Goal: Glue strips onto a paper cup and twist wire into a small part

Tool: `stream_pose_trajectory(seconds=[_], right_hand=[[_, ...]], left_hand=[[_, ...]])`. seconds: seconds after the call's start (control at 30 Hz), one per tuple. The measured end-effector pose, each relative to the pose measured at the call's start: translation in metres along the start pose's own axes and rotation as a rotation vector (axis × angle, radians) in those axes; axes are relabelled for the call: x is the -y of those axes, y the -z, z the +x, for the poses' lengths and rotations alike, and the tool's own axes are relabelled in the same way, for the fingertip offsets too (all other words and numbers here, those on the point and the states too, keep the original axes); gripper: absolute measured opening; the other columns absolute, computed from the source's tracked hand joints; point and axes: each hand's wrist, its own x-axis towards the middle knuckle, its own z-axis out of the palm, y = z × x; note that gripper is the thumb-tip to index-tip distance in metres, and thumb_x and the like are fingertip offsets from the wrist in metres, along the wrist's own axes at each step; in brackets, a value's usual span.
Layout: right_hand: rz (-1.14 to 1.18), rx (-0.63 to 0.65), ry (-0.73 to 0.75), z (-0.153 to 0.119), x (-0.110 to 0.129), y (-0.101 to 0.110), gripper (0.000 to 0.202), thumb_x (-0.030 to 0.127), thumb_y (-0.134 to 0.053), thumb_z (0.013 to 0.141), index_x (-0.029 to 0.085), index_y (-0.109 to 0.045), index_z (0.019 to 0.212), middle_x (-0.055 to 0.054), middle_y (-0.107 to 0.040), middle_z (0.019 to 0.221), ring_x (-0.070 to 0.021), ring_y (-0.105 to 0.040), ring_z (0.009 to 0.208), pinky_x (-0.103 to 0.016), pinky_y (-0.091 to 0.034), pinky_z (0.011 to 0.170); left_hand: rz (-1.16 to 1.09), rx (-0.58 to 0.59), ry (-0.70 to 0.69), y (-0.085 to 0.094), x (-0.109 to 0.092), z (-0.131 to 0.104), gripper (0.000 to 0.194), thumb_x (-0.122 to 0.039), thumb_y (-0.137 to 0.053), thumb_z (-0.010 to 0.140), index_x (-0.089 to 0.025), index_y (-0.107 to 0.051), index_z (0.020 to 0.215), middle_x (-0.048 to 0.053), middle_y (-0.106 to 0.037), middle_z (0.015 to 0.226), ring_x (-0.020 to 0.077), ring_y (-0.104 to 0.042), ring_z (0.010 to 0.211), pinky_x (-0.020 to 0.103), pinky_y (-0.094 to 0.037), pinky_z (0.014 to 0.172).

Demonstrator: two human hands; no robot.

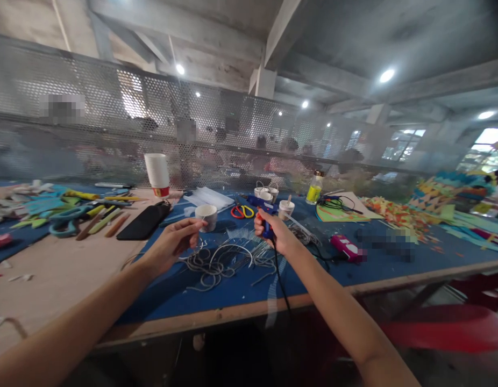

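My right hand (275, 232) is wrapped round a blue glue gun (267, 230), whose black cord hangs down past the table edge. To its left, my left hand (175, 244) is closed in a pinch, its fingertips at the near side of a small whitish cup (206, 217); what the pinch holds is too small to make out. Below and between the hands, a tangle of grey cord (211, 263) and clear strands lies on the blue table mat (172, 301). Red and yellow scissors (243, 212) lie just behind.
A paper cup stack (157, 173), black phone (144, 221) and tools are on the left. Small cups (286, 208), a yellow-labelled bottle (314, 188), a magenta device (348, 248) and paper pieces (398, 215) stand or lie rightward. A red stool (446, 328) is lower right.
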Motion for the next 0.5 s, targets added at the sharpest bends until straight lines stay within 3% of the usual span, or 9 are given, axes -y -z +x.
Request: stream_pose_trajectory(seconds=[0.1,0.23,0.4,0.5], right_hand=[[-0.153,-0.148,0.023,0.005,-0.002,0.009,0.042,0.051,-0.076,0.07,0.015,-0.056,0.077,0.003,-0.051,0.067,-0.0056,-0.045,0.054,-0.017,-0.04,0.05],[-0.555,-0.402,-0.022,0.021,-0.007,0.019,0.046,0.058,-0.067,0.077,0.012,-0.061,0.072,-0.001,-0.057,0.067,-0.0065,-0.049,0.054,-0.016,-0.04,0.047],[-0.782,-0.445,-0.165,0.049,-0.006,0.022,0.054,0.064,-0.058,0.082,0.011,-0.065,0.072,0.0,-0.053,0.054,-0.0087,-0.046,0.046,-0.02,-0.042,0.043],[-0.917,-0.458,-0.199,0.064,-0.006,0.02,0.058,0.067,-0.052,0.084,0.012,-0.068,0.074,-0.002,-0.059,0.057,-0.0099,-0.049,0.046,-0.021,-0.044,0.045]], left_hand=[[-0.026,0.011,0.014,0.001,0.001,0.001,0.023,-0.033,-0.071,0.08,-0.017,-0.067,0.095,-0.004,-0.05,0.054,0.0078,-0.044,0.05,0.016,-0.031,0.046],[-0.027,-0.014,0.006,0.001,0.001,0.001,0.025,-0.033,-0.074,0.075,-0.016,-0.068,0.093,-0.003,-0.051,0.055,0.009,-0.044,0.05,0.018,-0.034,0.048],[-0.01,-0.001,-0.007,0.0,0.001,0.0,0.027,-0.034,-0.074,0.075,-0.015,-0.068,0.092,-0.004,-0.05,0.054,0.0093,-0.044,0.049,0.019,-0.036,0.048],[-0.01,0.007,-0.004,0.001,0.001,0.0,0.025,-0.035,-0.073,0.076,-0.016,-0.068,0.091,-0.004,-0.051,0.055,0.0087,-0.045,0.049,0.019,-0.036,0.049]])
